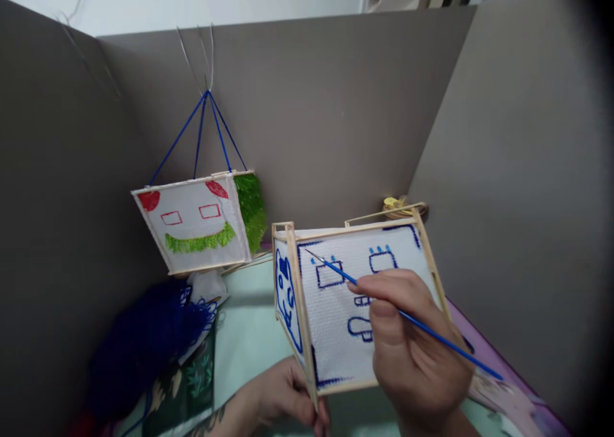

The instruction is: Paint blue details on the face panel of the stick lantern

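Observation:
My right hand (417, 347) pinches a thin blue paintbrush (432, 331), its tip at the upper left of a white lantern panel. This paper lantern (330, 341) has a wooden stick frame, with blue outlined shapes and dark blue corner marks on the front. Its narrow left side carries a blue drawing. Below, my left hand (288, 392) grips the lantern's lower left corner; some of its fingers are behind the frame. Part of the front drawing is hidden by my right hand.
Another lantern (196, 226) with red and green decoration hangs by blue cords at the left. Dark blue yarn (139, 341) lies beneath it, near a dark green printed sheet (187, 386). Grey partition walls (311, 117) enclose the pale green tabletop (244, 322). A yellow item (396, 203) sits behind the lantern.

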A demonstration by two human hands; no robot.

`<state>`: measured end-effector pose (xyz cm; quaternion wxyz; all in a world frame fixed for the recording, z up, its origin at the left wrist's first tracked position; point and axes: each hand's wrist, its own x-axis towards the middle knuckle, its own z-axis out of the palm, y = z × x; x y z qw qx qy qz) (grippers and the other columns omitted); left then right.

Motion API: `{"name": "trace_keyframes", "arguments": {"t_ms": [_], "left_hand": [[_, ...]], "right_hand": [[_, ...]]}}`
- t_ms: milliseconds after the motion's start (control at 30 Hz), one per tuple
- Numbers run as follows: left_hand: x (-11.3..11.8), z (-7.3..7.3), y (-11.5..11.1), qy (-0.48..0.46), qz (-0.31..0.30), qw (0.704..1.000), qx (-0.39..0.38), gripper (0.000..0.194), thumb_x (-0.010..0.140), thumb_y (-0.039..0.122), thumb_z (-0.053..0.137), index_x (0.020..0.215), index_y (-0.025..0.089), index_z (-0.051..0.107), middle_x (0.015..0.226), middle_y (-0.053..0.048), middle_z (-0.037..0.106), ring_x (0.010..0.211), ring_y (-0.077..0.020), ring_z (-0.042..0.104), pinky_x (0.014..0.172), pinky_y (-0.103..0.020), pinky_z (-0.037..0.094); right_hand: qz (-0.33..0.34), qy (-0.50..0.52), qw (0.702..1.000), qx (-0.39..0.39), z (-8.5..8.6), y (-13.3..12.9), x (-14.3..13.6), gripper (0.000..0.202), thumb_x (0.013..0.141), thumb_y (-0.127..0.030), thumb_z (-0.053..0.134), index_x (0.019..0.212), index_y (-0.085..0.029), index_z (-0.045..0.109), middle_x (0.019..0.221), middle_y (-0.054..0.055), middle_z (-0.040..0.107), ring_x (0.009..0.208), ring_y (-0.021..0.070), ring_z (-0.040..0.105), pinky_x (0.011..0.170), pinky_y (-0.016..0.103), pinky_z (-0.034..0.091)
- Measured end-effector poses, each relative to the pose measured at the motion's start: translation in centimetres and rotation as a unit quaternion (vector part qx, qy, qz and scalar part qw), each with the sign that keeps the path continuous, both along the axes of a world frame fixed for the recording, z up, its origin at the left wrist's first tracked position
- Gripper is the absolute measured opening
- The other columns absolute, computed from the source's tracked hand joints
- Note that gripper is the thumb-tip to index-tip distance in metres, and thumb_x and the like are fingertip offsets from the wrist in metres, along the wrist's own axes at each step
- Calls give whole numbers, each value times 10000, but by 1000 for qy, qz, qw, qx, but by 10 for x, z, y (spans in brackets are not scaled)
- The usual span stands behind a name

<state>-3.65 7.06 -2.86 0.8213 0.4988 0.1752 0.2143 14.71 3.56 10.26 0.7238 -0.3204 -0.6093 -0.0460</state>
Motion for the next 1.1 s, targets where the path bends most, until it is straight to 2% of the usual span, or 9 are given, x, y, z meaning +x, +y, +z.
{"name": "trace_keyframes", "arguments": {"t_ms": [800,1100], "left_hand": [[0,-2,0,-9,-16,1000,1,385,522,477,835,688,138,765,562,-75,650,539,-160,589,585,-280,438],[0,-5,0,-23,-7,1000,1,357,547,447,836,703,133,771,551,-78,654,512,-135,588,534,-241,418]], "right_hand": [[-7,2,999,-33,1,2,-1,185,841,-127,513,946,-204,644,844,29,656,802,183,596,717,350,464],[-79,66,994,-41,3,6,6,147,872,-210,504,852,-199,649,801,34,654,788,190,613,728,352,475]]}}
